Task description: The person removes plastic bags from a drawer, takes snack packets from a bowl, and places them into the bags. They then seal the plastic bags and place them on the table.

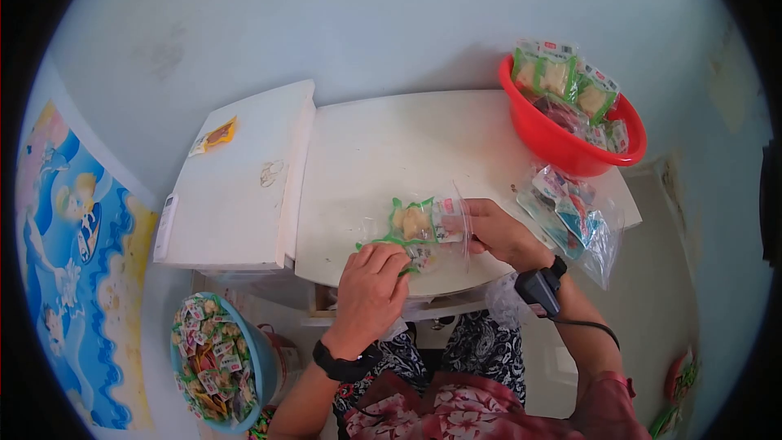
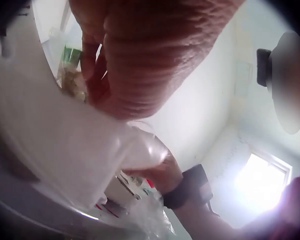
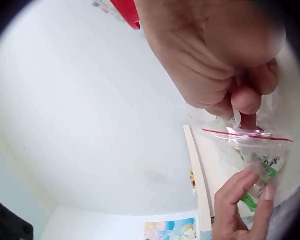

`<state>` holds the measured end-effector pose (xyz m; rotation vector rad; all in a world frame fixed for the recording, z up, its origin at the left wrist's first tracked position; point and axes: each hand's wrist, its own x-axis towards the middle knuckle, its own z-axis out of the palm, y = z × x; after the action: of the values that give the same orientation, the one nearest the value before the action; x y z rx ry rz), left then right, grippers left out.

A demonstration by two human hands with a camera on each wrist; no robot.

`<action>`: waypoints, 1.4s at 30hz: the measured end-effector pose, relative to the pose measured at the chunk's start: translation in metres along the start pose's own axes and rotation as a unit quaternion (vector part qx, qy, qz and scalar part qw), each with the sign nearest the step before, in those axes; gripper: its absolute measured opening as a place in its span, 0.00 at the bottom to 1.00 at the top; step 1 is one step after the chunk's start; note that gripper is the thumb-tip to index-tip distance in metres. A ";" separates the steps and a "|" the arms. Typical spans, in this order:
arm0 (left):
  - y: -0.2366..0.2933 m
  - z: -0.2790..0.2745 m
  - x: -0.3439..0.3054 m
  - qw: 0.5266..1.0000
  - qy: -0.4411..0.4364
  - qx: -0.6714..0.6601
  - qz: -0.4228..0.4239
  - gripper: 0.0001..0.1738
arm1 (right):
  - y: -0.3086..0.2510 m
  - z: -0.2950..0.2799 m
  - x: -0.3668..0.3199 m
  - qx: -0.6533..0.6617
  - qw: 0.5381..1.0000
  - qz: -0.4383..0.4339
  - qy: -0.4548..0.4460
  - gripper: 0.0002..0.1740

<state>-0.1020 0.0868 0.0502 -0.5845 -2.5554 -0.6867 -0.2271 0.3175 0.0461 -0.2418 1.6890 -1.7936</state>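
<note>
On the white table, a clear zip bag [image 1: 466, 254] with a red seal line [image 3: 250, 134] lies between the hands. Inside it shows a snack packet [image 1: 413, 222] with green edges, a pale filling and a white printed end; a second green-edged packet [image 1: 422, 257] lies just below. My right hand [image 1: 501, 232] reaches into the bag's mouth, pinching the packet's white end between thumb and fingers. At the bag's other end, my left hand [image 1: 375, 289] grips bag and packet, thumb and forefinger on either side in the right wrist view. Its palm hides part of the left wrist view.
A red basin [image 1: 562, 155] of similar packets stands back right, with clear bags holding blue-printed pouches [image 1: 570, 212] before it. On the raised white cabinet [image 1: 236, 204] lie a yellow packet [image 1: 216, 137] and a white remote [image 1: 166, 226]. A blue tub [image 1: 259, 363] of packets stands lower left.
</note>
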 end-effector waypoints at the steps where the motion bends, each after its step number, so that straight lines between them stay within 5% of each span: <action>1: -0.002 -0.002 0.001 1.000 -0.004 -0.011 0.002 0.14 | -0.001 0.000 0.000 0.004 1.000 -0.004 -0.003 0.14; 7: 0.003 -0.013 0.033 0.997 0.019 -0.068 -0.038 0.18 | 0.019 0.007 0.004 -0.022 0.997 -0.066 0.020 0.14; 10: 0.029 -0.003 0.066 0.995 0.098 -0.017 -0.011 0.23 | 0.012 0.019 -0.006 0.000 0.996 -0.076 0.036 0.13; 13: 0.046 0.007 0.096 0.997 0.060 0.048 -0.023 0.25 | 0.017 0.023 -0.008 0.026 0.992 -0.108 0.055 0.12; 17: 0.030 0.042 0.106 0.991 -0.039 0.111 -0.058 0.16 | 0.014 0.013 -0.011 0.014 0.993 -0.109 0.049 0.11; 24: 0.033 0.043 0.104 0.999 0.004 0.041 0.020 0.10 | 0.034 0.000 -0.001 0.034 0.994 -0.099 0.013 0.13; 25: 0.039 0.045 0.104 0.999 0.007 0.026 0.026 0.10 | 0.036 0.002 0.001 -0.121 0.963 -0.234 0.057 0.14; 27: 0.049 0.048 0.105 0.999 0.008 0.004 0.035 0.10 | 0.039 0.003 0.003 -0.205 0.936 -0.274 0.078 0.15; 35: 0.054 0.047 0.096 0.995 0.015 -0.061 0.081 0.08 | 0.046 0.009 0.011 -0.259 0.925 -0.266 0.083 0.19; 39: 0.048 0.033 0.076 0.993 0.076 -0.085 0.031 0.10 | 0.049 0.005 0.022 -0.293 0.900 -0.313 0.077 0.22; 41: 0.038 0.019 0.060 0.990 0.129 -0.054 0.013 0.13 | 0.044 0.001 0.026 -0.271 0.916 -0.288 0.060 0.24; 42: 0.029 0.015 0.052 0.992 0.121 -0.030 -0.009 0.14 | 0.023 0.008 0.013 -0.193 0.966 -0.169 0.040 0.25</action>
<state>-0.1345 0.1322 0.0752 -0.4674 -2.3236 -0.7911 -0.2252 0.3043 0.0213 -0.6702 2.1535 -1.7045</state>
